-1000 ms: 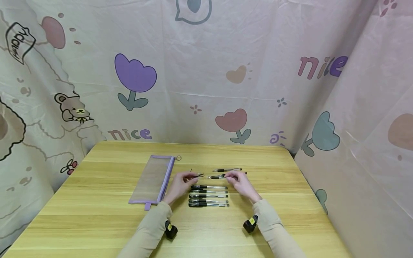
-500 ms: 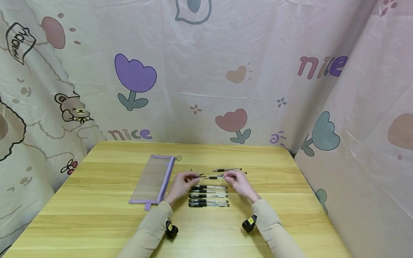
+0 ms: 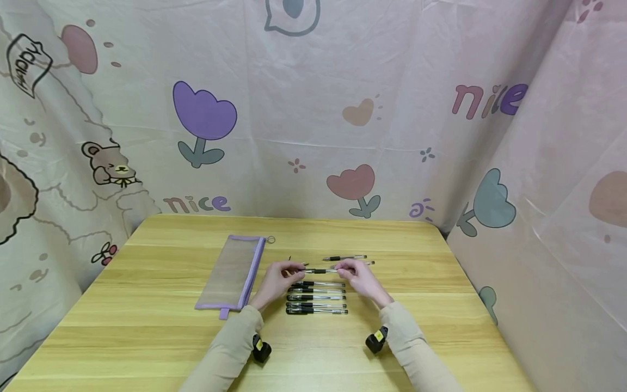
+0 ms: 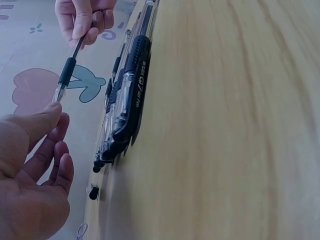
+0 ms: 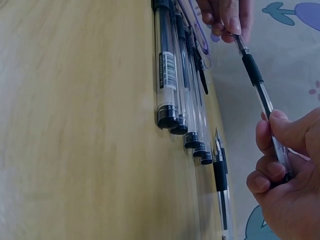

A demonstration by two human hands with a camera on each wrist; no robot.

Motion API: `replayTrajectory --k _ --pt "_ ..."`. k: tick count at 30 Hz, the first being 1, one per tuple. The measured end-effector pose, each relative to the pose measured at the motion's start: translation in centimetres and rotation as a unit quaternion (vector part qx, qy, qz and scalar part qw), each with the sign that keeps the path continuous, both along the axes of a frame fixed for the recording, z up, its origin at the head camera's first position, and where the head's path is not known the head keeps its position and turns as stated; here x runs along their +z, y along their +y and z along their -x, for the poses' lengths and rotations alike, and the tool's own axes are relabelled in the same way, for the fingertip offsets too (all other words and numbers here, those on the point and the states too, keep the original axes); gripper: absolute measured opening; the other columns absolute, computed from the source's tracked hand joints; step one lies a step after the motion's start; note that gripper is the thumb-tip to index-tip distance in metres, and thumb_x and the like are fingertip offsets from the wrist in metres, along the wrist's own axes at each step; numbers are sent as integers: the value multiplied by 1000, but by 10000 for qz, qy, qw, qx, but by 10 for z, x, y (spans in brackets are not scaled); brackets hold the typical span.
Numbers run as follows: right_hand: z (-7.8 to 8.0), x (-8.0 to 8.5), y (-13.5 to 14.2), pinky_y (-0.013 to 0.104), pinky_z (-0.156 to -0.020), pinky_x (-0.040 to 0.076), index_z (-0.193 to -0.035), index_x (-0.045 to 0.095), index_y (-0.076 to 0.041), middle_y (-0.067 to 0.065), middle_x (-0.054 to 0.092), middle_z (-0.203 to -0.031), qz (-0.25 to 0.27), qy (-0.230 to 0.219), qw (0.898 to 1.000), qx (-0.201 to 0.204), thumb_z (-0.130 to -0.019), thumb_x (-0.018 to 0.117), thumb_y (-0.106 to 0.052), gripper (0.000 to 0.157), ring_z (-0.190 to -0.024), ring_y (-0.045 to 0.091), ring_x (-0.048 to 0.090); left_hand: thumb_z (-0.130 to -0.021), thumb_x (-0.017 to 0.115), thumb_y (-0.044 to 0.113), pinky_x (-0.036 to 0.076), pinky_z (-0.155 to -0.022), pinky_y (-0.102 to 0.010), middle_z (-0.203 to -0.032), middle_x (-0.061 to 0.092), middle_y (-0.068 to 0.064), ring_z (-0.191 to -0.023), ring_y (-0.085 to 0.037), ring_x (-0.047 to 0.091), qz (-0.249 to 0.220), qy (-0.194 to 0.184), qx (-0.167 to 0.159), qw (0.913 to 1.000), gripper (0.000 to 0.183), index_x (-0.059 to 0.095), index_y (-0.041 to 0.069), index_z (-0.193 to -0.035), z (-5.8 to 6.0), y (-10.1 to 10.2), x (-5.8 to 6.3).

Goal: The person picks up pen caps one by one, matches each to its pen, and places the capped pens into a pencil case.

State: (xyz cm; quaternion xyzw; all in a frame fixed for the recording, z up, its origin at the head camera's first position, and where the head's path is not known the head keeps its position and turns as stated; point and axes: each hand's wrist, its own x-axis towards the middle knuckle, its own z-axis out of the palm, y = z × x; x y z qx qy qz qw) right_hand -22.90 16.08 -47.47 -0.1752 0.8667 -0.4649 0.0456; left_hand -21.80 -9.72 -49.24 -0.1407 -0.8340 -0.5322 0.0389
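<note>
A clear gel pen with a black grip (image 3: 320,271) spans the space between my two hands, roughly level above the table. My left hand (image 3: 276,277) pinches its tip end with thumb and fingers; those fingers cover the very tip. At the other end my right hand (image 3: 360,277) holds the barrel, thumb on top and fingers curled beneath, as the right wrist view shows. Just in front of the hands lie several capped black pens (image 3: 317,298) in a row. Behind the right hand is an uncapped pen (image 3: 345,257), and another pen (image 5: 220,175) lies partly hidden by that hand.
A mesh zip pouch with lilac edging (image 3: 226,272) lies flat to the left, its metal ring (image 3: 271,239) at the back corner. Small dark pieces, one a black-ended piece (image 4: 93,192), lie near the left hand. A printed curtain (image 3: 294,109) hangs behind the wooden table (image 3: 147,326).
The right hand has shifted slightly left with the pen, bringing its tip end into the left hand's fingers. The left hand has barely moved, and the row of pens and pouch stay put.
</note>
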Motion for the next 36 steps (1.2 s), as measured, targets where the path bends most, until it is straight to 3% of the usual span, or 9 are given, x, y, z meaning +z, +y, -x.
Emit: replayTrajectory --k 10,19,26,36 --pt "-2 1 -2 21 -77 55 -110 69 -1 15 73 -107 35 6 10000 83 -95 66 -10 18 -92 18 68 -89 75 10 45 -65 -18 -94 76 -12 -71 -6 55 -90 -34 44 9999 16 77 5 -103 0 0 -1" --pt "-5 -3 -5 20 -73 53 -106 69 -3 16 73 -101 8 222 9996 193 -95 64 -6 13 -84 15 64 -86 76 6 46 -62 -17 -93 76 -16 -69 -6 56 -198 -120 -24 9997 16 77 1 -101 -2 -2 -1" --pt "-6 -6 -10 20 -67 51 -102 70 -2 14 73 -96 81 356 9993 23 -93 66 -4 9 -77 13 62 -85 77 5 49 -62 -17 -94 76 -15 -70 -6 59 -258 -233 38 9994 14 78 2 -98 -5 -4 1" --pt "-8 -4 -16 20 -66 52 -103 70 -1 14 73 -97 190 211 9996 -70 -93 66 -3 11 -81 22 66 -83 77 2 47 -59 -17 -100 75 -20 -69 -7 58 -378 -297 115 9988 14 77 0 -97 -6 -7 1"
